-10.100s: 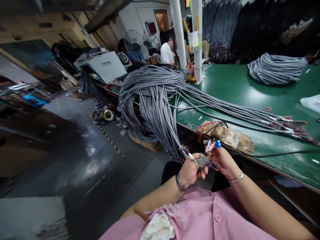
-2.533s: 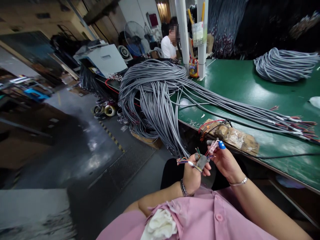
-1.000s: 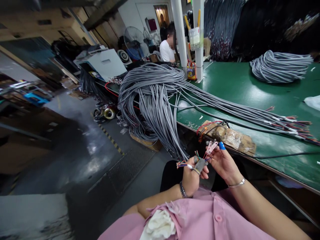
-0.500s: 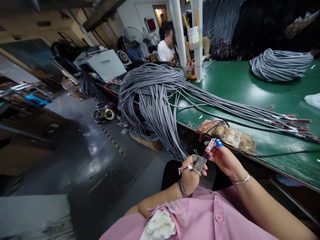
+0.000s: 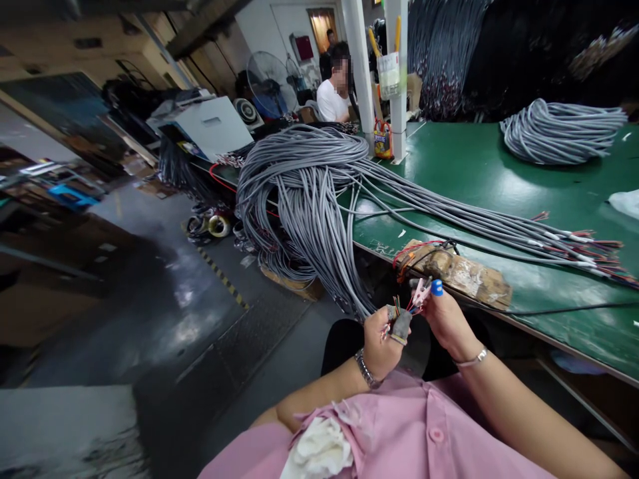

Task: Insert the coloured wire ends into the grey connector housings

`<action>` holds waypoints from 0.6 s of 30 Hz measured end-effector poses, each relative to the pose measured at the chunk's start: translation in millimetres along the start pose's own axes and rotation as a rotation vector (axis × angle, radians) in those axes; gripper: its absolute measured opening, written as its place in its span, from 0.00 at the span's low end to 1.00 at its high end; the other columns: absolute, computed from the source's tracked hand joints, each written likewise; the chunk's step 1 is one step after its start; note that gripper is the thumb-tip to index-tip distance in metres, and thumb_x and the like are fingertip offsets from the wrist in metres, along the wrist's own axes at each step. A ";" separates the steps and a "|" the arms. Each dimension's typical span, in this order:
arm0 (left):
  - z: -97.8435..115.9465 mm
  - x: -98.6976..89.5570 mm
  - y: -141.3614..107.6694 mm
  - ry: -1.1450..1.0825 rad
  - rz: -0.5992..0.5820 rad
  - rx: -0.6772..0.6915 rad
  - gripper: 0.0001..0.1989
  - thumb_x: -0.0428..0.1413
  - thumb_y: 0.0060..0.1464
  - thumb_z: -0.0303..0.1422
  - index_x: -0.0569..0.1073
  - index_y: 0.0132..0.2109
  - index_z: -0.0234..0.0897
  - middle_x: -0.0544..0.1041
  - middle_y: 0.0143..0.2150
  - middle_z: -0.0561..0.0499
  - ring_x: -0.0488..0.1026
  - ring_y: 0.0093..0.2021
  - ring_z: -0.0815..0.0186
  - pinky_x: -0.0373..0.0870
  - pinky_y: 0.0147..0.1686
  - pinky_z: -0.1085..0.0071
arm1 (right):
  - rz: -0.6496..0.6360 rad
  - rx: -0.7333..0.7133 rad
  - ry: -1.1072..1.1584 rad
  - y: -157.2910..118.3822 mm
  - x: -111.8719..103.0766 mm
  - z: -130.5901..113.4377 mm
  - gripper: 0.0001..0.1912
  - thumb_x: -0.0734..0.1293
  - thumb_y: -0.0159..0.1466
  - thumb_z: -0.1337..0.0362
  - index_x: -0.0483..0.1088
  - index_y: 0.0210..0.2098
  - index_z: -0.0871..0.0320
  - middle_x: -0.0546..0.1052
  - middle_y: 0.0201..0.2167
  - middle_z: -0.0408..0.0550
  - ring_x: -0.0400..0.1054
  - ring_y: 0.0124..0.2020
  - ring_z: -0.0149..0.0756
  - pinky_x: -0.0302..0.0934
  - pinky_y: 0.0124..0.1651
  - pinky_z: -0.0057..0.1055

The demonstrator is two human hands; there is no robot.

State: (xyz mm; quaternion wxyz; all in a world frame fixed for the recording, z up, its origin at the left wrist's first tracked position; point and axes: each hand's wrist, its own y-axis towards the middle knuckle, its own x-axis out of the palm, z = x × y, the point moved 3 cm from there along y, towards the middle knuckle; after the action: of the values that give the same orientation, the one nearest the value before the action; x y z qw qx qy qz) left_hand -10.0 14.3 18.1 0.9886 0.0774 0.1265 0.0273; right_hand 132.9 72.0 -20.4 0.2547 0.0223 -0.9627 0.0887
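My left hand (image 5: 383,344), with grey coverings on its fingertips, is closed around the stripped end of a grey cable, from which thin coloured wires (image 5: 397,305) fan out. The bundle of grey cables (image 5: 324,219) hangs over the table edge down to this hand. My right hand (image 5: 446,318) has a blue cover on its thumb and pinches a small pink clip (image 5: 422,293) at the wire tips, just right of my left hand. Whether the clip grips a wire is too small to tell.
Along the edge of the green table (image 5: 464,173) lies a worn wooden block (image 5: 466,276) with red and black leads. A coiled cable bundle (image 5: 562,133) lies at the back right. A person (image 5: 330,100) in white sits beyond the white posts (image 5: 358,66).
The pink clip has turned and appears more open. My right hand has shifted slightly left. My left hand has turned a little, and the wires at its left side show less.
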 end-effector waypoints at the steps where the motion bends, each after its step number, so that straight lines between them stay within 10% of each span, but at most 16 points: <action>1: -1.0 0.1 0.2 0.010 0.003 0.009 0.12 0.52 0.58 0.38 0.71 0.35 0.34 0.74 0.25 0.49 0.69 0.22 0.71 0.64 0.25 0.75 | -0.022 0.061 0.081 0.6 2.4 1.3 0.24 0.66 0.57 0.42 0.74 0.32 0.58 0.75 0.28 0.49 0.65 0.27 0.32 0.59 0.30 0.30; 18: -14.9 4.6 -1.4 -0.046 0.007 -0.017 0.11 0.53 0.58 0.38 0.71 0.34 0.34 0.72 0.25 0.50 0.67 0.23 0.71 0.63 0.24 0.76 | 0.060 0.105 0.343 -0.1 11.8 -0.3 0.16 0.74 0.52 0.52 0.75 0.33 0.57 0.77 0.30 0.46 0.69 0.32 0.32 0.65 0.33 0.27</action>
State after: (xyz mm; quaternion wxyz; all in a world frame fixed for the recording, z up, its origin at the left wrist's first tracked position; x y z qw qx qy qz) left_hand -9.3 15.4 2.5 0.9918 0.0701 0.1030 0.0299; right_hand 122.8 71.9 -14.3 0.4107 -0.0085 -0.8995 0.1489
